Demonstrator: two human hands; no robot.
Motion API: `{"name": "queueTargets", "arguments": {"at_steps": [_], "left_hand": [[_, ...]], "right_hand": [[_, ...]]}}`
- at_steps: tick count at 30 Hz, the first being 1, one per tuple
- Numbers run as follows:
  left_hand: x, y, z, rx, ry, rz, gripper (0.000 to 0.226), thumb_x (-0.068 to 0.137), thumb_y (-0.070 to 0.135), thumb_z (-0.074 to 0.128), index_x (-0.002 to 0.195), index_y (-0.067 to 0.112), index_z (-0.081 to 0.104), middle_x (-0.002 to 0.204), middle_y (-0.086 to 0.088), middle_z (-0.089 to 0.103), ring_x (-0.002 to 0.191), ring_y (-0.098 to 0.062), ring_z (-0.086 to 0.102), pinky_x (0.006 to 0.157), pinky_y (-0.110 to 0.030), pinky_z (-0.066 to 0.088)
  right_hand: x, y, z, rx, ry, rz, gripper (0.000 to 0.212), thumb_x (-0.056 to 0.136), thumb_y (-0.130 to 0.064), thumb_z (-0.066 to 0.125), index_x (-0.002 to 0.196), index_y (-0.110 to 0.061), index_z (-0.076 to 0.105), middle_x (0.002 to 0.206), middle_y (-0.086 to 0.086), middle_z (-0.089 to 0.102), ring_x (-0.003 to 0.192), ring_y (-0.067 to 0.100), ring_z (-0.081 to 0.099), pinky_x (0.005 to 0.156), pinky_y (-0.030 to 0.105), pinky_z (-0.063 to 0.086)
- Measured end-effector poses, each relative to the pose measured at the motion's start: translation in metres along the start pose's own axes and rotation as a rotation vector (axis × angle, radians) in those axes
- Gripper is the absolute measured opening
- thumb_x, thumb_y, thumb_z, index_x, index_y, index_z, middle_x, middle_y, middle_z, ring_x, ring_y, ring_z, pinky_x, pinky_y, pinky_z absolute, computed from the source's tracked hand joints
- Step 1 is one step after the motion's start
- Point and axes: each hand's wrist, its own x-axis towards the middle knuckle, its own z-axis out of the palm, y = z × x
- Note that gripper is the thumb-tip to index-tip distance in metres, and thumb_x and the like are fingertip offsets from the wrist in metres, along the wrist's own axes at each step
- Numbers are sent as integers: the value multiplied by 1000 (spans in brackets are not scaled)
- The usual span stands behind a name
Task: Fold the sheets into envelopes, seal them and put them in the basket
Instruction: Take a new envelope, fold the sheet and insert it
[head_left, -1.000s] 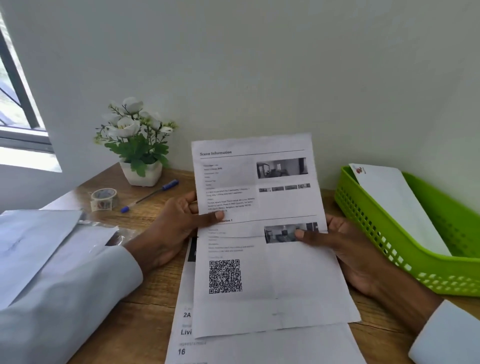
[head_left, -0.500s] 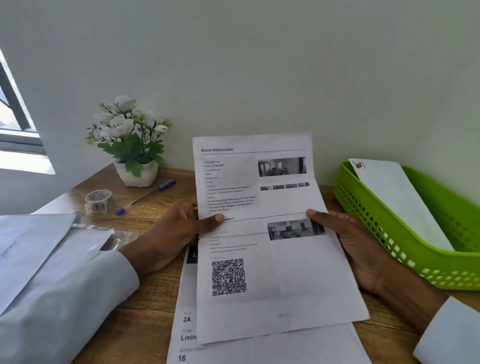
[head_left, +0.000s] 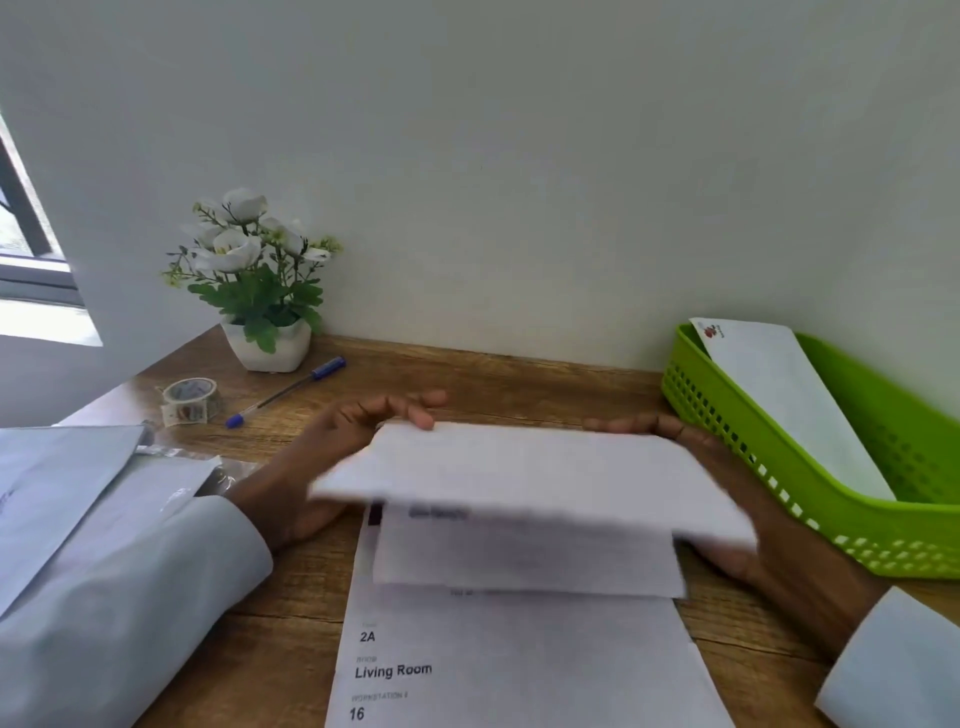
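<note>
A printed white sheet is folded over itself above the wooden desk, its blank back facing up and blurred by motion. My left hand grips its left edge, fingers over the top fold. My right hand holds its right edge and is mostly hidden behind the paper. Another printed sheet reading "Living Room" lies flat beneath. The green basket at the right holds one white envelope leaning inside. More envelopes lie at the left.
A potted white flower plant stands at the back left by the wall. A tape roll and a blue pen lie in front of it. A window is at the far left.
The sheet was held upright and open facing me; its top part has now been folded down toward me and lowered over the desk. Both hands kept their hold on its edges.
</note>
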Motion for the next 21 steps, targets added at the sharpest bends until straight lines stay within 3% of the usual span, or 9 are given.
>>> {"name": "queueTargets", "arguments": {"at_steps": [3, 5, 8, 11, 13, 15, 17, 21], "left_hand": [[3, 1, 1, -33, 80, -75, 29, 80, -3, 54, 71, 15, 76, 121, 9, 69, 110, -11, 67, 73, -30, 59], [3, 1, 2, -143, 125, -108, 33, 79, -5, 49, 89, 12, 76, 121, 0, 70, 105, -16, 70, 73, -32, 59], [1, 4, 4, -257, 122, -100, 34, 91, 17, 49, 123, 15, 64, 121, -11, 70, 106, -25, 70, 75, -35, 61], [-3, 7, 9, -123, 13, -113, 46, 89, 45, 58, 132, 29, 55, 124, -7, 69, 113, -26, 66, 80, -35, 60], [-6, 6, 13, -13, -84, -128, 54, 78, 37, 74, 130, 33, 58, 124, -2, 69, 112, -25, 67, 81, -35, 59], [-8, 5, 17, 59, -120, -119, 48, 74, 21, 82, 119, 27, 68, 122, 1, 69, 110, -26, 68, 80, -36, 59], [-8, 5, 20, 80, -63, -95, 40, 68, 13, 82, 106, 20, 75, 117, 2, 71, 105, -23, 70, 75, -32, 59], [-5, 5, 15, 48, 39, -88, 54, 54, 10, 85, 106, 23, 76, 116, -2, 72, 99, -23, 72, 69, -32, 60]], "right_hand": [[-1, -2, 1, -17, -5, 30, 12, 72, -11, 68, 71, -20, 76, 83, 8, 77, 67, 20, 73, 52, 30, 58], [0, -1, 1, -19, -5, 24, 16, 77, -9, 68, 70, -21, 76, 83, 9, 77, 67, 19, 73, 51, 30, 58], [0, 1, 3, 1, 12, 7, 15, 77, -8, 68, 72, -20, 76, 87, 12, 77, 70, 22, 73, 57, 31, 60], [0, 3, 3, 30, 60, -33, 25, 82, -1, 64, 68, -19, 75, 84, 13, 77, 67, 23, 73, 54, 32, 60], [0, 3, 4, 42, 98, -76, 28, 84, 3, 63, 67, -17, 75, 83, 11, 78, 65, 22, 74, 52, 31, 59], [0, 3, 5, 27, 110, -92, 28, 84, 3, 62, 70, -17, 75, 83, 10, 78, 65, 21, 73, 52, 30, 59], [1, 0, 3, 1, 85, -74, 27, 88, -2, 57, 81, -19, 77, 86, 8, 78, 70, 19, 72, 57, 29, 58], [0, -5, -4, -58, -32, -129, 34, 95, -19, 44, 113, -17, 73, 102, 10, 77, 81, 20, 70, 63, 29, 55]]}}
